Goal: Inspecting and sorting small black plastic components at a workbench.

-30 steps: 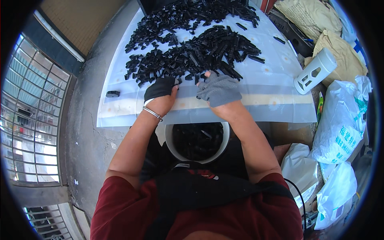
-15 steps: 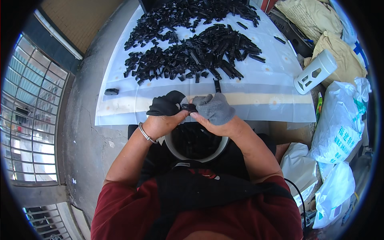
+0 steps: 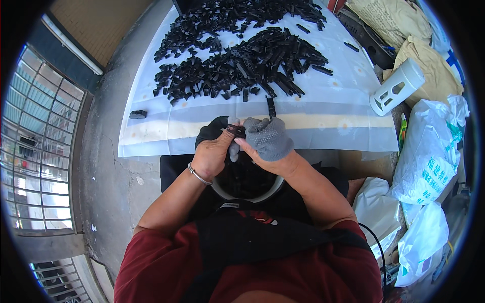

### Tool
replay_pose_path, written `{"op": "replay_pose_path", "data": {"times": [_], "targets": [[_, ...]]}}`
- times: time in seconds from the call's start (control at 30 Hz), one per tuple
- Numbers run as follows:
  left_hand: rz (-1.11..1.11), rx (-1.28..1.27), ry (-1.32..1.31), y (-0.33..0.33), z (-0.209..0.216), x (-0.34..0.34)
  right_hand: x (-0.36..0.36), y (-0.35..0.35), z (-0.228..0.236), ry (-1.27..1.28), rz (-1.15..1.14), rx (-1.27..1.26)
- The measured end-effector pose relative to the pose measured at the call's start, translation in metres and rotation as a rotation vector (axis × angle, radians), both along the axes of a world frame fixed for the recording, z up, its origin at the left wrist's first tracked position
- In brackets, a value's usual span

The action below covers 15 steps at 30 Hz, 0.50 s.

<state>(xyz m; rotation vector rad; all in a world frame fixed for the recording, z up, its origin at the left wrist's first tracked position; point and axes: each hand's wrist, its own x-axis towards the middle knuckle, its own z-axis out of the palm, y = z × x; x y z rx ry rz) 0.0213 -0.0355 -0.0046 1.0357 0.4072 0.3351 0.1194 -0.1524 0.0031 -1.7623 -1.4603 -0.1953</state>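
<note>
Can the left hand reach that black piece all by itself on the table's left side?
Probably yes: the left hand looks close enough to the lone black piece, with just bare table cover between them. But it seems busy holding a small black part.

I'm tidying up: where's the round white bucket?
In the head view, the round white bucket is central, below the near edge of the white-covered table, under the black-gloved left hand and grey-gloved right hand.
</note>
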Motion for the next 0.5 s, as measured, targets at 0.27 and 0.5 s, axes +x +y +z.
{"op": "replay_pose_path", "data": {"times": [0.27,0.5], "targets": [[-0.022,0.465,0.063,0.001,0.014,0.001,0.001,-0.005,0.003,-0.090,-0.034,-0.107],[-0.101,0.515,0.155,0.014,0.017,-0.006,0.011,-0.017,0.010,-0.045,0.007,0.029]]}}
